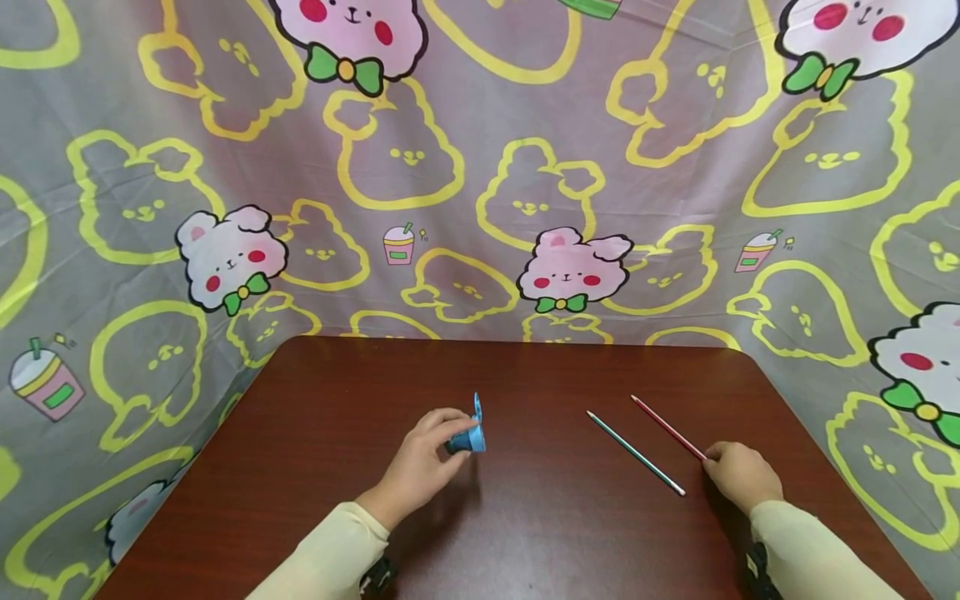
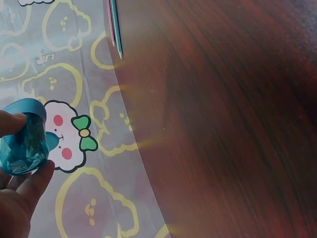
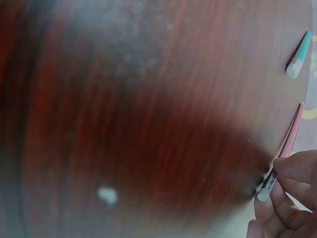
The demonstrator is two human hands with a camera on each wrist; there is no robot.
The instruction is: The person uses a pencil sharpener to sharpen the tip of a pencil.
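My left hand (image 1: pixel 422 465) grips a small blue pencil sharpener (image 1: pixel 471 438) above the table, its flip lid (image 1: pixel 477 407) standing up. In the left wrist view the sharpener's see-through faceted body (image 2: pixel 26 146) sits between thumb and fingers. On the right, my right hand (image 1: pixel 745 475) pinches a red pencil (image 1: pixel 667 426) near its white-tipped end, seen closely in the right wrist view. The red pencil lies low along the table, its tip pointing away to the left. Beside it, a teal pencil (image 1: pixel 635 452) rests on the tabletop, roughly parallel and untouched.
Dark brown wood forms the table (image 1: pixel 337 400), with rounded far corners. A grey cartoon-print cloth (image 1: pixel 465 183) hangs behind it and on both sides. A pale light reflection shows on the wood in the right wrist view.
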